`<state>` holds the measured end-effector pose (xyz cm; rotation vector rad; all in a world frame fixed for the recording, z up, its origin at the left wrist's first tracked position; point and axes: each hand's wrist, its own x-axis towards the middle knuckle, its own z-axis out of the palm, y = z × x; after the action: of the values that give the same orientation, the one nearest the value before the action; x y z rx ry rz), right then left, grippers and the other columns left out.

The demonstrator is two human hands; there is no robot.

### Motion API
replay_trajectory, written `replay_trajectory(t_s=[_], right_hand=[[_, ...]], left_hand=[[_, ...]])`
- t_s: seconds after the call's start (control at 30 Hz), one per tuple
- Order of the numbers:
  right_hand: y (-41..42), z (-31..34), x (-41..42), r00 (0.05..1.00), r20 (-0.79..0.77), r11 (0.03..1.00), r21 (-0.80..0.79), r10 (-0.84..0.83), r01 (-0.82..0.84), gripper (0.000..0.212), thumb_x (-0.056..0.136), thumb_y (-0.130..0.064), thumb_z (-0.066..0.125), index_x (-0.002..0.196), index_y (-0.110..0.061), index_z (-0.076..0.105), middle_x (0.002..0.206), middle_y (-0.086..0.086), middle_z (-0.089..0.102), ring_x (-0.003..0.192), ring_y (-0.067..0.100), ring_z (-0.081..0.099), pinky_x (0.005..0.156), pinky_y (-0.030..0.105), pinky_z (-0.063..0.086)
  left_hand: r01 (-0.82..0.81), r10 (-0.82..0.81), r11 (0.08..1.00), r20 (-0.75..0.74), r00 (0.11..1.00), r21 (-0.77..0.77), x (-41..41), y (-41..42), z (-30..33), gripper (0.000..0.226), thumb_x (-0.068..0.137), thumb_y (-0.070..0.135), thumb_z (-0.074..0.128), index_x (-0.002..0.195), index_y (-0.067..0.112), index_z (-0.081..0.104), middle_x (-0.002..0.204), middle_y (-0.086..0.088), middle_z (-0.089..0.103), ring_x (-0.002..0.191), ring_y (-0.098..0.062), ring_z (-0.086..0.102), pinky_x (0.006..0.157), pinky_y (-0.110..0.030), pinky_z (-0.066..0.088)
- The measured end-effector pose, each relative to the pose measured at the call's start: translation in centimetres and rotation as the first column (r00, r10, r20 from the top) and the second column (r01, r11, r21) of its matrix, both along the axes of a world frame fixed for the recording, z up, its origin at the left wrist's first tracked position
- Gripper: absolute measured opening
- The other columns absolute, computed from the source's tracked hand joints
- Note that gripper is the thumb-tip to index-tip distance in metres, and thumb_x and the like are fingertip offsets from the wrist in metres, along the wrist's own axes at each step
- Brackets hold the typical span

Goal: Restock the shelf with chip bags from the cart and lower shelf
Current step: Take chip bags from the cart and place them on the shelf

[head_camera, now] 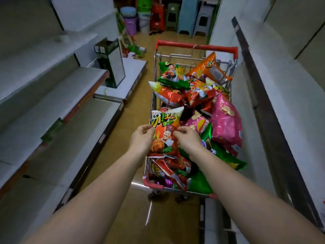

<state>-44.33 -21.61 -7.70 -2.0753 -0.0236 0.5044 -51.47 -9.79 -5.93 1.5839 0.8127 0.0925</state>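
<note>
I am looking down an aisle with both arms stretched forward over a shopping cart (155, 110). My left hand (141, 138) pinches the left edge of a red and yellow chip bag (164, 132), and my right hand (187, 138) pinches its right edge, fingers curled onto the foil. So both hands are grasping the same bag. It is held upright and a little tilted, its top toward the far side, just above the near end of the cart and touching or almost touching the bags below it; I cannot tell which.

The cart stands in the middle of the aisle, with its red handle (197, 45) at the far end. It is full of chip bags: a big pink bag (226, 124) on the right side, a green bag (226, 155) hanging over the near right rim, an orange bag (209, 69) at the far right, a green and white bag (173, 74) at the far left, and more red bags (168, 95) in between.

On the left there are grey shelves (52, 110) in steps, one above another. A dark green display box (110, 62) stands on the lower shelf further away. On the right side another shelf unit (274, 85) runs along the aisle. At the far end I see stacked plastic stools (188, 14) and buckets (131, 25) on the brown floor (123, 155).
</note>
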Motion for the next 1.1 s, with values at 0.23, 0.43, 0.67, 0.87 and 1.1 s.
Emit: replay_trajectory(t_s=[0.23,0.43,0.67,0.87,1.1], right_hand=[[2.4,-3.9,5.0,0.994,-0.048,0.993,-0.068,-0.097,0.094,0.047,0.089,-0.033,0.059,0.131,-0.015,0.048,0.120,0.004,0.058,0.100,0.020,0.055,0.088,0.034,0.046],[4.0,-6.9,6.9,0.985,-0.109,0.990,-0.054,-0.136,0.130,0.070,0.075,-0.052,0.068,0.132,-0.018,0.044,0.120,-0.001,0.059,0.107,0.021,0.057,0.095,0.041,0.047],[4.2,-8.0,7.4,0.964,-0.151,0.970,0.074,-0.217,0.230,0.057,0.077,-0.040,0.072,0.125,-0.017,0.052,0.112,-0.001,0.064,0.101,0.019,0.062,0.089,0.035,0.050],[3.1,-5.7,7.4,0.971,-0.141,0.932,0.285,-0.191,0.225,0.047,0.080,-0.021,0.072,0.123,-0.016,0.054,0.105,-0.001,0.066,0.093,0.014,0.065,0.080,0.030,0.053],[0.7,-3.3,5.5,0.980,-0.198,0.893,0.436,-0.030,0.116,0.032,0.086,-0.021,0.064,0.118,-0.020,0.056,0.106,-0.001,0.067,0.093,0.012,0.064,0.077,0.022,0.051]], left_hand=[[0.056,-0.052,0.998,-0.117,0.992,0.033,6.3,2.8,-4.4,0.034,0.097,0.031,0.048,0.128,0.017,0.051,0.125,-0.007,0.055,0.110,-0.025,0.055,0.099,-0.044,0.046],[0.092,-0.090,0.996,-0.155,0.984,0.003,9.9,4.1,-7.1,0.037,0.094,0.032,0.053,0.128,0.019,0.050,0.127,-0.009,0.055,0.112,-0.029,0.057,0.098,-0.045,0.047],[0.080,-0.088,0.996,-0.195,0.977,-0.047,11.3,5.4,-8.2,0.048,0.088,0.033,0.063,0.128,0.014,0.046,0.120,-0.007,0.056,0.108,-0.027,0.058,0.098,-0.042,0.046],[0.102,-0.125,0.977,-0.114,0.986,-0.189,10.8,4.9,-6.7,0.067,0.076,0.037,0.076,0.130,0.013,0.042,0.110,0.001,0.057,0.097,-0.015,0.058,0.080,-0.027,0.045],[0.173,-0.179,0.952,-0.002,0.984,-0.253,8.6,3.3,-4.5,0.077,0.050,0.040,0.089,0.117,0.015,0.060,0.104,-0.007,0.072,0.088,-0.022,0.071,0.078,-0.037,0.058]])
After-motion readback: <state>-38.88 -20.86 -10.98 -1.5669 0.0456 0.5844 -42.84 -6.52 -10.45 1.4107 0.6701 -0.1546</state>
